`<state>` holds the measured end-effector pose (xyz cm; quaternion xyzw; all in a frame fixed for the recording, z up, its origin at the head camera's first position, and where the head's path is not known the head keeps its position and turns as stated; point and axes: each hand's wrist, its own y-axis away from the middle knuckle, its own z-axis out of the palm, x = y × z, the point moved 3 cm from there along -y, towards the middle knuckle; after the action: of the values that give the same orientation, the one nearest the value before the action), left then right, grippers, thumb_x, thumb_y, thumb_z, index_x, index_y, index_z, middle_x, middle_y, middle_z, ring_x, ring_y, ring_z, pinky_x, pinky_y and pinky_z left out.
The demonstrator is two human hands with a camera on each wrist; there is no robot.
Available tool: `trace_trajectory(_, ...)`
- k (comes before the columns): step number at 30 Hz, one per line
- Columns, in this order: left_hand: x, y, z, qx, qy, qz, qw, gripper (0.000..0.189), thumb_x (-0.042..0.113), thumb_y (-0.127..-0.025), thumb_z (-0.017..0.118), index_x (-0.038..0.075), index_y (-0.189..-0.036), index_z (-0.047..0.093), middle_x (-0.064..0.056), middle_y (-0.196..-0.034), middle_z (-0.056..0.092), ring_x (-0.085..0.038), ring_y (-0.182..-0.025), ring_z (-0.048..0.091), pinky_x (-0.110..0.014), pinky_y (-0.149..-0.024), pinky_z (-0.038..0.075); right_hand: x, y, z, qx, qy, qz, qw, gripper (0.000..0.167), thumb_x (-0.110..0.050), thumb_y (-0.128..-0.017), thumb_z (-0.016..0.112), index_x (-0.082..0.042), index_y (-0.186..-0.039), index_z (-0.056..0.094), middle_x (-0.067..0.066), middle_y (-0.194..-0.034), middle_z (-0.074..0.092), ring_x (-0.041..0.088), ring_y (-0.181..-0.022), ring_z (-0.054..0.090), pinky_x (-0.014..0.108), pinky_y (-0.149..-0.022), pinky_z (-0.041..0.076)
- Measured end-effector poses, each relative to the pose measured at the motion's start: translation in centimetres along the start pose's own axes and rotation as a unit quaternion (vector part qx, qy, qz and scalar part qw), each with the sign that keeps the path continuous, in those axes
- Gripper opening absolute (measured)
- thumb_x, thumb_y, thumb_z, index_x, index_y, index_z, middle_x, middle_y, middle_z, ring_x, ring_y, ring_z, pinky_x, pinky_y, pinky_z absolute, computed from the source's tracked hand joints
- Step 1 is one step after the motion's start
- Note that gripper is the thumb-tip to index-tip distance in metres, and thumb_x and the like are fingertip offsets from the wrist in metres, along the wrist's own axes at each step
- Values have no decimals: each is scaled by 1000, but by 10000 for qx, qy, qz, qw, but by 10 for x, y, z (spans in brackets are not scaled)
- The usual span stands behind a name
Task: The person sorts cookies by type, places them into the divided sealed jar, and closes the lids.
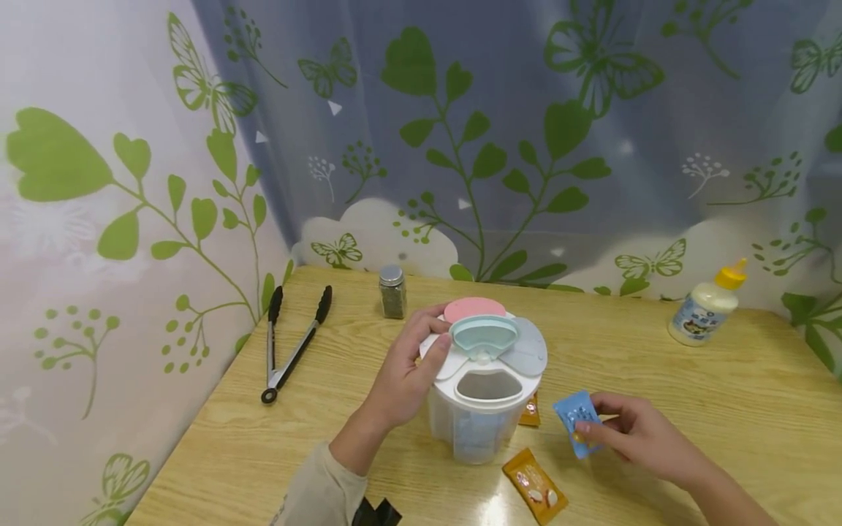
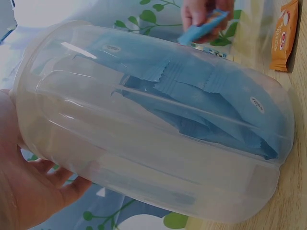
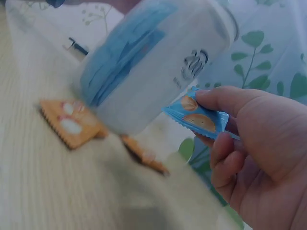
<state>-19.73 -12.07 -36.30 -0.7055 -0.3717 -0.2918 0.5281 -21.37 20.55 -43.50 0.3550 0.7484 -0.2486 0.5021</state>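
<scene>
Just right of the upright container (image 1: 444, 424), the right hand (image 1: 633, 437) is pinching a blue packet (image 1: 574, 408), the left hand (image 1: 406, 374) gripping the container's lid (image 1: 483, 358).

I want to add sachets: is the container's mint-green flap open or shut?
Open: the mint-green flap is tipped up, with an uncovered opening showing on the container.
</scene>
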Motion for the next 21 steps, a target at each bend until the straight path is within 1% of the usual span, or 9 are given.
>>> trace_trajectory(4, 1, 0, 0, -9, 13, -37, 10000, 15, 14, -102, 50, 5, -105, 61, -11, -143, 53, -27, -141, 43, -53, -113, 38, -15, 0, 0, 163, -21, -152, 9997, 23, -5, -100, 56, 6, -121, 58, -4, -94, 74, 0, -51, 46, 25, -36, 36)
trace_trajectory(6, 1, 0, 0, 10, 5, -52, 10000, 15, 14, -102, 50, 5, -105, 61, -11, -143, 53, -27, -141, 43, -53, -113, 37, -23, 0, 0, 261, -53, -254, 9993, 22, -3, -100, 56, 4, -121, 57, -3, -93, 74, 3, -50, 46, 26, -36, 37)
trace_trajectory(8, 0, 0, -1, 33, 7, -65, 10000, 15, 14, -102, 50, 5, -104, 61, -11, -143, 53, -27, -141, 43, -53, -113, 36, -30, -1, 0, 314, -127, -378, 9987, 21, -1, -100, 55, 1, -120, 58, -4, -92, 74, 8, -47, 45, 27, -36, 38)
trace_trajectory(10, 0, 0, -2, 48, -1, -74, 10000, 15, 14, -102, 50, 5, -104, 62, -11, -143, 53, -27, -141, 43, -54, -114, 36, -36, -2, 2, 302, -254, -555, 9977, 20, 1, -100, 53, -3, -118, 59, -4, -91, 73, 16, -44, 42, 27, -35, 39)
trace_trajectory(12, 1, 0, -2, 43, -4, -61, 10000, 15, 14, -102, 50, 5, -104, 62, -11, -143, 53, -27, -141, 43, -54, -113, 36, -41, -2, 3, 238, -461, -746, 9959, 22, 4, -100, 50, -5, -116, 60, -5, -89, 72, 23, -44, 39, 28, -34, 38)
trace_trajectory(14, 0, 0, -2, 13, -2, -33, 10000, 15, 14, -102, 50, 6, -105, 62, -11, -142, 53, -27, -141, 43, -54, -113, 36, -47, -1, 3, 214, -676, -952, 9929, 25, 8, -100, 47, -7, -115, 61, -6, -87, 70, 27, -45, 37, 29, -33, 36)
trace_trajectory(17, 0, 0, -1, -15, 24, 1, 10000, 15, 14, -102, 49, 6, -105, 62, -11, -142, 53, -28, -141, 44, -54, -113, 37, -56, 0, 3, 332, -845, -1185, 9888, 28, 10, -100, 44, -7, -112, 61, -6, -83, 67, 27, -45, 36, 31, -32, 34)
trace_trajectory(21, 0, 0, 1, -10, 58, 4, 10000, 15, 15, -102, 49, 6, -105, 62, -11, -142, 53, -27, -141, 44, -54, -113, 36, -71, -5, 3, 627, -796, -1375, 9853, 26, 11, -100, 43, -7, -106, 61, -6, -78, 65, 24, -44, 39, 31, -33, 33)
